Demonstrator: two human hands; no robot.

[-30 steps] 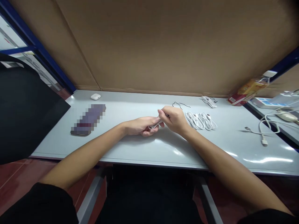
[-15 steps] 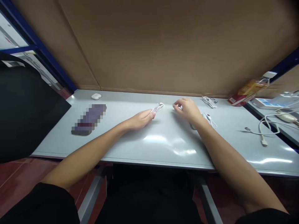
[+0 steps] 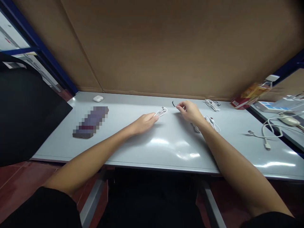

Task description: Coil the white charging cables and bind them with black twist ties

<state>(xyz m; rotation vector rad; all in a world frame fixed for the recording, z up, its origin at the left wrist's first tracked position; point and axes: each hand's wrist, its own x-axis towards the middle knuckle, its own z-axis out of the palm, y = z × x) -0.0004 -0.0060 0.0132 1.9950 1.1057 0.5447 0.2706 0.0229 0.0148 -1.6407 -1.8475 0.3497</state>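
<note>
My left hand (image 3: 144,123) is closed around a folded white charging cable (image 3: 162,111), whose loops and plug stick out past the fingertips above the grey table (image 3: 140,148). To the right of it, my right hand (image 3: 190,111) pinches a short black twist tie (image 3: 173,104) between thumb and fingers. A gap separates the tie from the cable. Beside and partly behind my right wrist lies another coiled white cable (image 3: 213,124). Farther back is a bundled white cable (image 3: 212,105) with small black pieces next to it.
On the left are a white earbud case (image 3: 98,98) and a pixelated dark object (image 3: 91,122). A drink bottle (image 3: 251,93) leans at the right rear. Loose white cable (image 3: 268,144) trails over the right side near a mouse (image 3: 290,120). A brown panel (image 3: 152,47) borders the back.
The black twist tie now shows clearly out of my right fingertips, pointing left. My left hand and its cable have turned slightly and stay about where they were.
</note>
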